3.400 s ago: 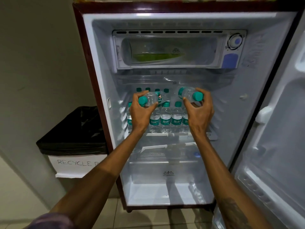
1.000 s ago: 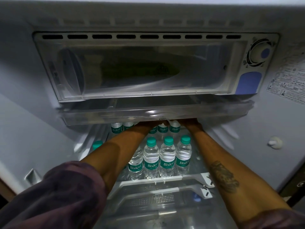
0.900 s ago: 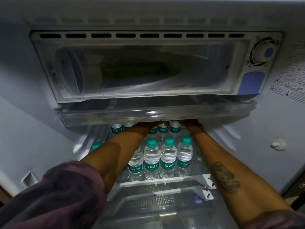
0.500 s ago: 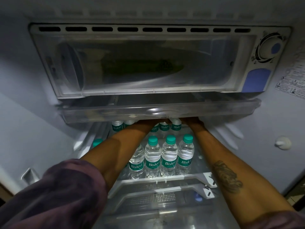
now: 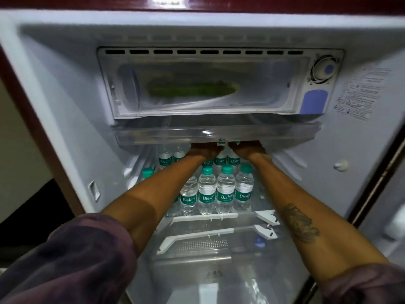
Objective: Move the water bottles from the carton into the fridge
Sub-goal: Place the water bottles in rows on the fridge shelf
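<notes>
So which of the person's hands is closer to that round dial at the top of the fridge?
The right. The right hand is under the clear tray, on the round dial's side; the left hand sits beside it, further left.

Small clear plastic water bottles (image 5: 224,190) with teal caps and teal-and-white "Bisleri" labels stand upright in rows on the shelf of the open white-lined fridge (image 5: 65,102), front row touching side by side, more rows behind.
</notes>
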`<state>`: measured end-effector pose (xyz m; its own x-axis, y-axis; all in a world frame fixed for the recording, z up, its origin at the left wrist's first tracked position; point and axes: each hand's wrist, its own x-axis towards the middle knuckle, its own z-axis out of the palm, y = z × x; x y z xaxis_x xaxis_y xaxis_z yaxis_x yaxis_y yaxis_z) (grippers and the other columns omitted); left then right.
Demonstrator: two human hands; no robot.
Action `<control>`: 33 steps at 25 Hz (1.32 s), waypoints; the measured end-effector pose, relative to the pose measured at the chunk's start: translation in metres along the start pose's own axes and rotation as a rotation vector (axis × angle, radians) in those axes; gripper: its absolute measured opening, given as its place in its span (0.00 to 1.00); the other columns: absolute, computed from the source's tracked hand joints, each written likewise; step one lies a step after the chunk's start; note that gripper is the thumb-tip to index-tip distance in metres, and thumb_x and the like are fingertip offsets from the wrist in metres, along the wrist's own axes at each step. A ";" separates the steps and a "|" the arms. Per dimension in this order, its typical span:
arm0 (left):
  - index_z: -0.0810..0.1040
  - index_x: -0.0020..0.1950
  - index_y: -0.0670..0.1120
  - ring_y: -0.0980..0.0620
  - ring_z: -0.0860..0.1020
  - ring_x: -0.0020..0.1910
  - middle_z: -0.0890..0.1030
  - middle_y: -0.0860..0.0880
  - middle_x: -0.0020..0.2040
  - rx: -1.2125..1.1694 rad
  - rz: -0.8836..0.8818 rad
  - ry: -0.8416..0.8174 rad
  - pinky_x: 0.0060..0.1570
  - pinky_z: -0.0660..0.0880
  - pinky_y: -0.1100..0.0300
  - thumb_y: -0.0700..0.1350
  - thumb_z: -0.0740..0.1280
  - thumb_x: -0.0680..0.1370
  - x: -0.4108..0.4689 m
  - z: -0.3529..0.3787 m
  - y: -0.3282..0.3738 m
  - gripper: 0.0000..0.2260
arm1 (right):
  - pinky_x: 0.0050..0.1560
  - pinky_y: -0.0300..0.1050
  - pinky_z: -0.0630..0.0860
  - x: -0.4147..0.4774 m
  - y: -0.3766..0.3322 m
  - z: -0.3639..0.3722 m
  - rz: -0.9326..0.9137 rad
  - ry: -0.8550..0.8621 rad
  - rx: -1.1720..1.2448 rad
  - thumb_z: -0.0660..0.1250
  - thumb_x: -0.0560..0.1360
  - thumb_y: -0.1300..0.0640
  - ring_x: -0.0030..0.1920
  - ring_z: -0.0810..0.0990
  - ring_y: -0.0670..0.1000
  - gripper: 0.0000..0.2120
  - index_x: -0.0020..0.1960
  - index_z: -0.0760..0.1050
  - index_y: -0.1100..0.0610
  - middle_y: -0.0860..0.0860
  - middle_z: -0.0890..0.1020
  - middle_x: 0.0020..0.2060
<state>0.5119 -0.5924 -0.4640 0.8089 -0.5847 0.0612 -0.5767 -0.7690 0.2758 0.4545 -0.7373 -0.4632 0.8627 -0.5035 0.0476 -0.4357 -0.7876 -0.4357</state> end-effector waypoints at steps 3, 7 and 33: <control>0.65 0.76 0.47 0.43 0.70 0.71 0.68 0.42 0.75 0.130 -0.022 -0.005 0.68 0.67 0.54 0.58 0.59 0.82 -0.025 -0.006 -0.005 0.25 | 0.69 0.53 0.69 -0.026 0.000 -0.005 -0.028 0.058 0.077 0.59 0.77 0.36 0.67 0.72 0.58 0.30 0.73 0.65 0.53 0.56 0.71 0.71; 0.73 0.68 0.43 0.45 0.74 0.65 0.75 0.42 0.67 0.133 -0.028 0.089 0.64 0.67 0.54 0.45 0.60 0.83 -0.070 -0.011 0.008 0.15 | 0.72 0.57 0.65 -0.067 -0.001 -0.013 -0.072 0.103 0.005 0.53 0.79 0.34 0.72 0.66 0.59 0.33 0.77 0.60 0.53 0.55 0.64 0.75; 0.77 0.57 0.47 0.47 0.76 0.54 0.81 0.48 0.55 -0.096 -0.008 0.464 0.47 0.74 0.54 0.45 0.60 0.81 -0.391 0.071 -0.086 0.09 | 0.45 0.47 0.74 -0.352 -0.068 0.130 -0.442 0.245 0.110 0.62 0.77 0.56 0.50 0.81 0.60 0.12 0.55 0.79 0.57 0.57 0.83 0.50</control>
<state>0.2376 -0.3160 -0.5799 0.7914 -0.3850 0.4748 -0.5748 -0.7329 0.3640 0.2143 -0.4604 -0.5675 0.8672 -0.2098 0.4517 -0.0022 -0.9085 -0.4178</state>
